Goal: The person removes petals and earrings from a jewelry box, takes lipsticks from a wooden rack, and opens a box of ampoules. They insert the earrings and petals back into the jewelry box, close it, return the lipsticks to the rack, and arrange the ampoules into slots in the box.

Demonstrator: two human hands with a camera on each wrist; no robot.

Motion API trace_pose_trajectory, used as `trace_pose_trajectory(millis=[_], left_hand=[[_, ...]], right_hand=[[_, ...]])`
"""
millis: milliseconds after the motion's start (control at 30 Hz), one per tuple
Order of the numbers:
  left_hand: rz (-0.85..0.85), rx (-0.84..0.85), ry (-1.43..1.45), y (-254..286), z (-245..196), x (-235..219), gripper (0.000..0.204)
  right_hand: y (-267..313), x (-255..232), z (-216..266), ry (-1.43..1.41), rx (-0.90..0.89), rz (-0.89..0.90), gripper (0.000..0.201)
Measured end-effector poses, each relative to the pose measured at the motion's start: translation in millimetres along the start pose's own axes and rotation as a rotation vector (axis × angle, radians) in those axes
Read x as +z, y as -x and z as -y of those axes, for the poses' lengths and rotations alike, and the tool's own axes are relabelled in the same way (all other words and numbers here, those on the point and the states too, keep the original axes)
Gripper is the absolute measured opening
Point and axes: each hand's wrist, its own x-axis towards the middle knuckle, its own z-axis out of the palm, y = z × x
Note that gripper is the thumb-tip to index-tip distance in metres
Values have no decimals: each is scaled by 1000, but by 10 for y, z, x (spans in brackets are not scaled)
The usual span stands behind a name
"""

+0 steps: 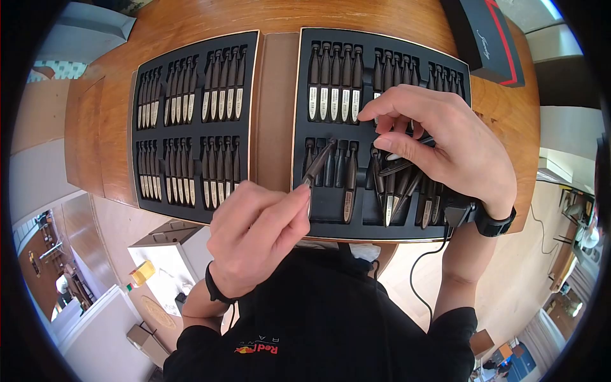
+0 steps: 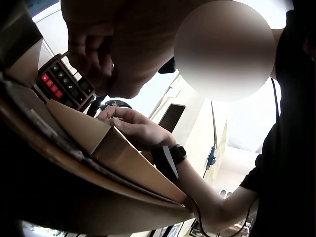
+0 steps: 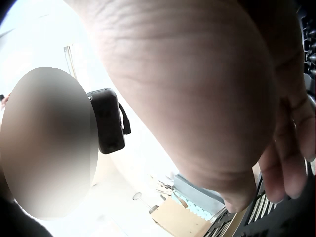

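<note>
My left hand (image 1: 258,232) pinches a slim dark tapered stick (image 1: 319,164) between thumb and fingers. The stick tilts over the lower left compartment of the right tray (image 1: 331,130). My right hand (image 1: 455,137) hovers over the same tray, thumb and fingers apart and loosely bent. Right below it lie several loose sticks (image 1: 389,204) with pale labels, leaning and crossing one another; the palm hides part of them. One labelled stick (image 1: 350,184) lies in a slot just right of the held one. In the right wrist view the right hand's palm (image 3: 197,89) fills the middle.
A left tray (image 1: 191,130) holds rows of similar sticks, with a brown spine (image 1: 275,127) between the trays. A black box with a red stripe (image 1: 487,41) stands at the back right of the wooden table (image 1: 210,22). A cable (image 1: 417,267) hangs from the right wrist.
</note>
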Motion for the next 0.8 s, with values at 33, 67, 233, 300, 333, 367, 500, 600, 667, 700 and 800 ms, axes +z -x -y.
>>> trace_pose_trajectory(millis=[33, 67, 233, 300, 333, 367, 500, 600, 667, 700, 800], left_hand=[[-8, -1, -13, 32, -25, -2, 33], [-6, -1, -13, 62, -50, -6, 33], [24, -44, -27, 137, -81, 16, 25], [40, -48, -19, 92, -105, 40, 23], [56, -51, -10, 65, -115, 53, 21], [57, -52, -10, 43, -119, 67, 21], [139, -26, -80, 22, -111, 94, 21], [176, -52, -125, 25, -140, 79, 21], [195, -77, -135, 35, -143, 86, 21], [202, -67, -142, 44, -129, 114, 19], [219, -74, -162, 38, -117, 133, 18]], right_hand=[[1, 3, 2, 15, 2, 7, 27], [1, 4, 4, 30, 3, 15, 27], [8, -5, 22, 45, 9, 31, 28], [5, -4, 30, 50, 10, 35, 28], [4, -5, 35, 48, 13, 34, 29], [5, -8, 38, 46, 17, 33, 30], [16, -16, 32, 49, 34, 33, 31], [26, -21, 43, 52, 49, 28, 32], [27, -20, 59, 87, 51, 39, 33], [24, -20, 60, 85, 50, 41, 33], [28, -24, 59, 69, 53, 45, 34]])
